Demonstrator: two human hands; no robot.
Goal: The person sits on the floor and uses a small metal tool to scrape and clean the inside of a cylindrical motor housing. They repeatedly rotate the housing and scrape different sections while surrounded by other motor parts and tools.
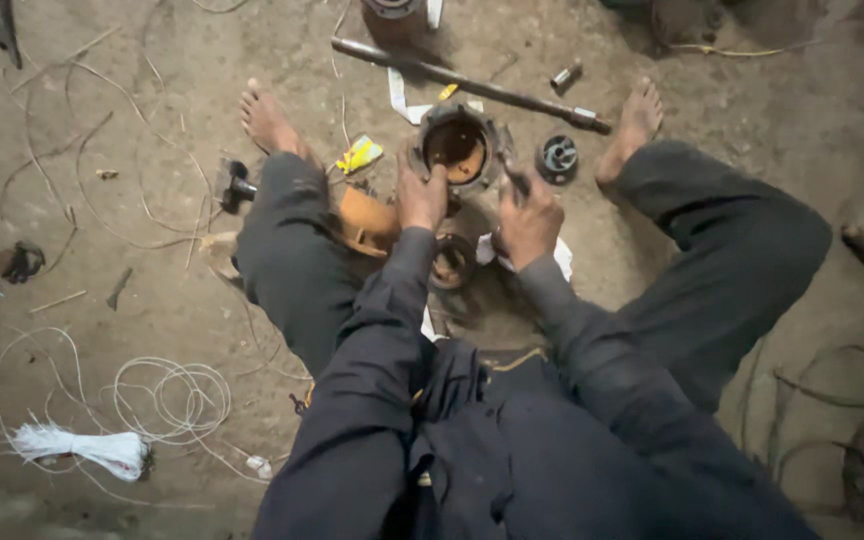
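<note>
I sit on a dirt floor with my legs spread. Between my feet stands a round metal housing (457, 147) with a rusty orange inside. My left hand (421, 195) grips its near left rim. My right hand (529, 222) rests at its right side and holds a thin dark tool (512, 172) against the rim. A second metal ring (451, 262) lies just below the housing, between my forearms. An orange part (367, 220) sits by my left knee.
A long metal rod (472, 84) lies beyond the housing. A small round bearing part (558, 156) sits near my right foot. Coiled white wire (172, 395) and a white bundle (82, 447) lie at left. Loose wires and scraps litter the floor.
</note>
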